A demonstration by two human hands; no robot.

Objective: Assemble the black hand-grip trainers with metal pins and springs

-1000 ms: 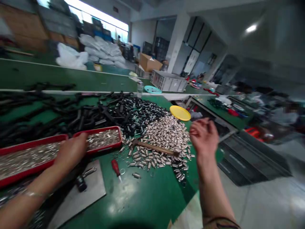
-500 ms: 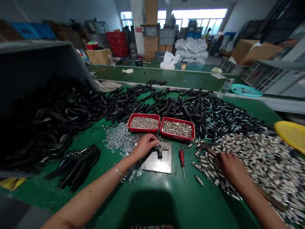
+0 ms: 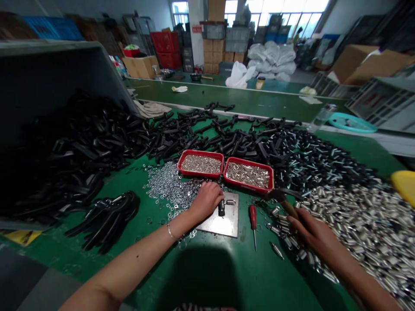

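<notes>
My left hand (image 3: pixel 207 199) is closed on a small black part (image 3: pixel 221 208) at the upper middle of a metal plate (image 3: pixel 227 222). A short spring (image 3: pixel 230 202) lies on the plate, right of that part. My right hand (image 3: pixel 309 229) is wrapped round the wooden handle of a hammer (image 3: pixel 285 202), its head raised near the right red tray's corner. Between plate and hammer a red-handled screwdriver (image 3: pixel 253 216) lies on the green table, with a pointed metal piece (image 3: pixel 276 250) at its lower right.
Two red trays (image 3: pixel 201 165) of small metal parts stand behind the plate. Rings (image 3: pixel 168 185) lie left, silver cylinders (image 3: pixel 363 220) right. Black parts (image 3: pixel 181 138) spread across the back, and a grey crate (image 3: pixel 113 73) of them stands left.
The hammer is now lifted off the silver parts, its head higher, in my right hand. My left fingers have closed further over the black part. The whole view has shifted slightly.
</notes>
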